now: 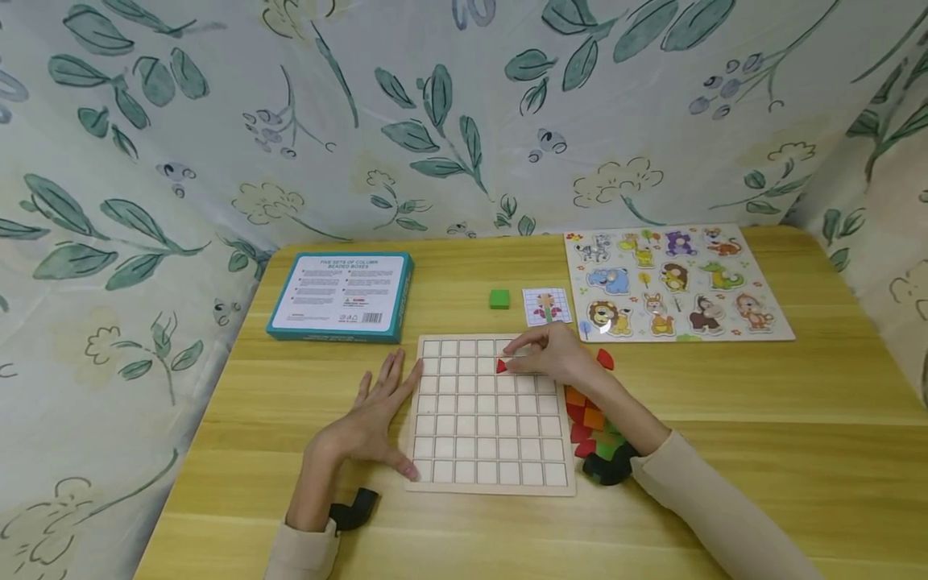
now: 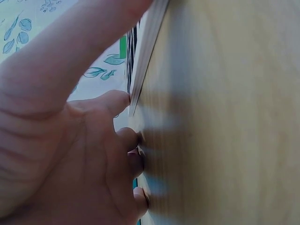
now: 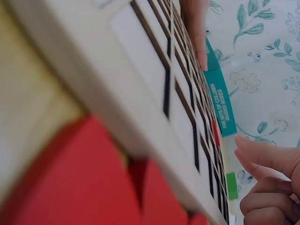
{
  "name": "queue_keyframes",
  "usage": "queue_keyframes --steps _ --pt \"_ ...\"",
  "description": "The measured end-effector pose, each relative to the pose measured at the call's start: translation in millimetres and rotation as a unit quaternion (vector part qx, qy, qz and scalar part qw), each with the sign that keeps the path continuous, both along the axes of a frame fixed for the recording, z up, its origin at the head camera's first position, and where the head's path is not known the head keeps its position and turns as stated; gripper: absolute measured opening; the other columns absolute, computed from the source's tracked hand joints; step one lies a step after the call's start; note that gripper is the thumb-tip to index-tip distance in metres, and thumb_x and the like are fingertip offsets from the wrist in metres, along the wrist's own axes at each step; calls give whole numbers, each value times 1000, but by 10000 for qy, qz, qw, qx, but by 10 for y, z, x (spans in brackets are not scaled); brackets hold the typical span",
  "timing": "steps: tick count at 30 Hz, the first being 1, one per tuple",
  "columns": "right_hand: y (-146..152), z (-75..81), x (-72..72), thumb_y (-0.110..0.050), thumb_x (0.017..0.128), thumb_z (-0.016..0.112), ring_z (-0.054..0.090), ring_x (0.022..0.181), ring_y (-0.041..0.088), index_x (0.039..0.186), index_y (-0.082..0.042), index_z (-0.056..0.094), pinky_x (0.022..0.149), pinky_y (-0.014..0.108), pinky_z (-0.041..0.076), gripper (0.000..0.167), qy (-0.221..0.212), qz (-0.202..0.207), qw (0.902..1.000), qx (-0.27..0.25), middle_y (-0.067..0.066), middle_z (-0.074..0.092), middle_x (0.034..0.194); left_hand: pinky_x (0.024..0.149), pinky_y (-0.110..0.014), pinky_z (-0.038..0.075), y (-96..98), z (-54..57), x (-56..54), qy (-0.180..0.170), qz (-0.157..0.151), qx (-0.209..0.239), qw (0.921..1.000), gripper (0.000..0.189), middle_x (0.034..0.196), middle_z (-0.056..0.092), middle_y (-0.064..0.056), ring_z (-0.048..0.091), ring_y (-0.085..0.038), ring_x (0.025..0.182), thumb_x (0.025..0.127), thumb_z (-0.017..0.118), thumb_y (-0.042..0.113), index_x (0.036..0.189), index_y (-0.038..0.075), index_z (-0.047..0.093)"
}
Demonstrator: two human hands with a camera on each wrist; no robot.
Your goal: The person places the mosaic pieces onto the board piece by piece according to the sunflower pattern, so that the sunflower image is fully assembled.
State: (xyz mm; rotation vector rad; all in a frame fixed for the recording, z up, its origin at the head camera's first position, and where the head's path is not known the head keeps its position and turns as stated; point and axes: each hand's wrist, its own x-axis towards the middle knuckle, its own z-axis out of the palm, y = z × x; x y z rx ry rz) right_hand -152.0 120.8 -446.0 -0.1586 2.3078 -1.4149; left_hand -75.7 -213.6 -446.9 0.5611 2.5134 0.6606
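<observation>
A pale wooden grid board (image 1: 486, 425) lies on the table. My left hand (image 1: 366, 423) is spread along its left side, thumb at the lower corner and index fingertip at the upper left edge. In the left wrist view the fingertips rest on the table beside the board. A small red triangular piece (image 1: 501, 366) lies on the grid in the second row. My right hand (image 1: 554, 354) hovers over the board's upper right part. Its thumb and index tips are close to the red piece but apart from it in the right wrist view, the other fingers curled.
Red, orange and green pieces (image 1: 594, 418) are heaped along the board's right edge. Behind the board are a green square block (image 1: 499, 299) and a pattern card (image 1: 547, 307). A teal box (image 1: 341, 296) lies at back left, an animal puzzle board (image 1: 674, 282) at back right.
</observation>
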Motion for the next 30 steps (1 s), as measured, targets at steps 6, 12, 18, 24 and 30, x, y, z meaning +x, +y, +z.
queue_keyframes --steps 6,12,18,24,30 --pt "374 73 82 -26 90 82 36 58 16 108 -12 81 52 26 28 23 34 -277 9991 328 -2 36 61 128 -65 -10 5 4 7 -55 26 -42 10000 157 171 -25 -17 -22 -37 160 54 100 49 168 17 -3" --pt "719 65 167 -27 91 80 36 59 16 113 -11 80 50 25 26 27 85 -456 9967 659 -2 36 61 127 -66 -12 -1 2 13 -175 103 76 9998 156 171 -25 -16 -22 -37 160 55 100 47 168 18 -3" --pt "891 17 194 -28 92 80 38 58 16 117 -14 80 51 26 27 29 258 -577 9934 959 -2 38 62 128 -65 -12 7 2 3 -170 80 83 9998 155 171 -25 -15 -23 -36 160 55 100 48 168 18 -3" --pt "939 24 165 -27 92 80 37 60 16 120 -12 79 52 27 25 32 456 -454 9923 1062 -1 38 62 128 -65 -11 11 11 12 -161 110 52 9998 155 172 -24 -16 -22 -37 160 55 100 47 168 18 -2" --pt "915 36 112 -26 92 80 35 58 15 122 -10 78 52 28 24 34 580 -222 9909 1191 -2 36 61 128 -65 -10 7 9 13 -124 94 -3 9999 155 172 -23 -16 -21 -38 160 55 100 48 168 19 -2"
